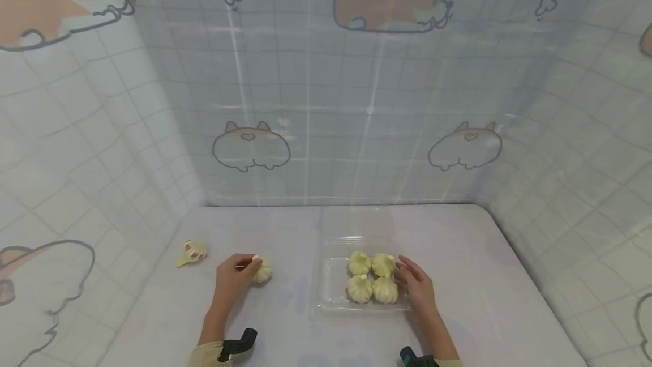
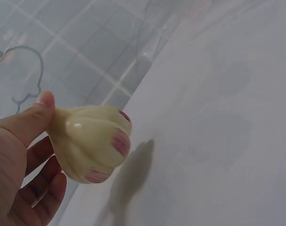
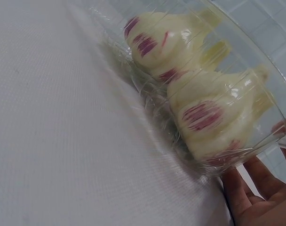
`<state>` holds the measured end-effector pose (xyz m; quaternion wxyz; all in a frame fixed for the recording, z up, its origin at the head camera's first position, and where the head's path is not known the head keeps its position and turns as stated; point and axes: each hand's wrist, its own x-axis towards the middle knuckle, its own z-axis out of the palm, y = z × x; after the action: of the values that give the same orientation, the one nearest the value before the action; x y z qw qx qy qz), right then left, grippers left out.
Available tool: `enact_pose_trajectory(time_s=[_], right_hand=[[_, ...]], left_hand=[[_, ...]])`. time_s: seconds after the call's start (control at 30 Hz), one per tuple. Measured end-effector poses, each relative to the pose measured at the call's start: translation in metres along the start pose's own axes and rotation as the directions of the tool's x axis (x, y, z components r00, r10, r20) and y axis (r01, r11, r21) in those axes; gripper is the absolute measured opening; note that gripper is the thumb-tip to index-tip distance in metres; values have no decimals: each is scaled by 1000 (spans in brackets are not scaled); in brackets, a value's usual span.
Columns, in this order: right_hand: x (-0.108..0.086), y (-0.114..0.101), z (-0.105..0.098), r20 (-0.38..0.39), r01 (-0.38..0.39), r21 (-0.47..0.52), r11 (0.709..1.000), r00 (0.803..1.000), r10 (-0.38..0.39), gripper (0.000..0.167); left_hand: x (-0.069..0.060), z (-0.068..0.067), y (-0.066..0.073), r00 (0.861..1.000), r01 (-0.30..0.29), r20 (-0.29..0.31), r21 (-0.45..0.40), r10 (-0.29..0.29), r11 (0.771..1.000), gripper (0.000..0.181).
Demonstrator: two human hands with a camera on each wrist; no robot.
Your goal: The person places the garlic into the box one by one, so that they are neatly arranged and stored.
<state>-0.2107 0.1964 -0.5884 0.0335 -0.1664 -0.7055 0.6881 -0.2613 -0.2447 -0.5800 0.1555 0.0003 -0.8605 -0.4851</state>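
My left hand (image 1: 235, 276) pinches a pale garlic bulb (image 1: 262, 271) by its stem. In the left wrist view this garlic bulb (image 2: 93, 141) shows purple-streaked patches, tilts, and hangs above its shadow. At the right, my right hand (image 1: 416, 287) holds the side of a clear plastic container (image 1: 333, 293). The right wrist view has its fingers (image 3: 237, 193) against the outer wall and another digit by the rim. Several garlic bulbs (image 1: 360, 289) stand grouped in the container's right part, stems up.
Another garlic bulb (image 1: 194, 251) lies on its side at the table's far left. The container's clear lid (image 1: 354, 222) lies folded back behind it. Printed curtains (image 1: 331, 89) enclose the white table (image 1: 290, 333) at the back and sides.
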Motion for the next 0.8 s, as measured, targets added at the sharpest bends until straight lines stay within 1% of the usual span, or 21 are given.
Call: enact_pose_trajectory(time_s=[0.1,0.17,0.23,0.3,0.37,0.53,0.7,0.8], right_hand=[[-1,-1,-3,-13,2,-3,1000,1000,-2,40],[-1,-2,-2,-8,2,5,1000,1000,-2,40],[-1,-3,0,4,0,14,1000,1000,0,41],[-1,-4,2,7,-4,28,1000,1000,4,41],[-2,-4,3,-1,-10,23,1000,1000,10,41],[-2,-1,4,-7,-15,1,1000,1000,15,41],[1,0,4,-9,-21,1,1000,1000,21,41],[1,-1,4,-13,-30,7,1000,999,30,41]], left_hand=[[1,9,3,999,-47,23,-24,47,999,21],[1,12,5,997,-76,13,-33,76,997,17],[0,13,8,994,-105,-11,-33,104,994,13],[0,13,12,992,-128,-18,-40,128,991,11],[-1,14,16,986,-169,-19,-47,168,984,11],[-1,21,29,973,-232,-6,-81,232,969,11],[3,28,41,965,-261,9,-93,262,961,10],[5,32,48,966,-257,17,-92,259,962,10]])
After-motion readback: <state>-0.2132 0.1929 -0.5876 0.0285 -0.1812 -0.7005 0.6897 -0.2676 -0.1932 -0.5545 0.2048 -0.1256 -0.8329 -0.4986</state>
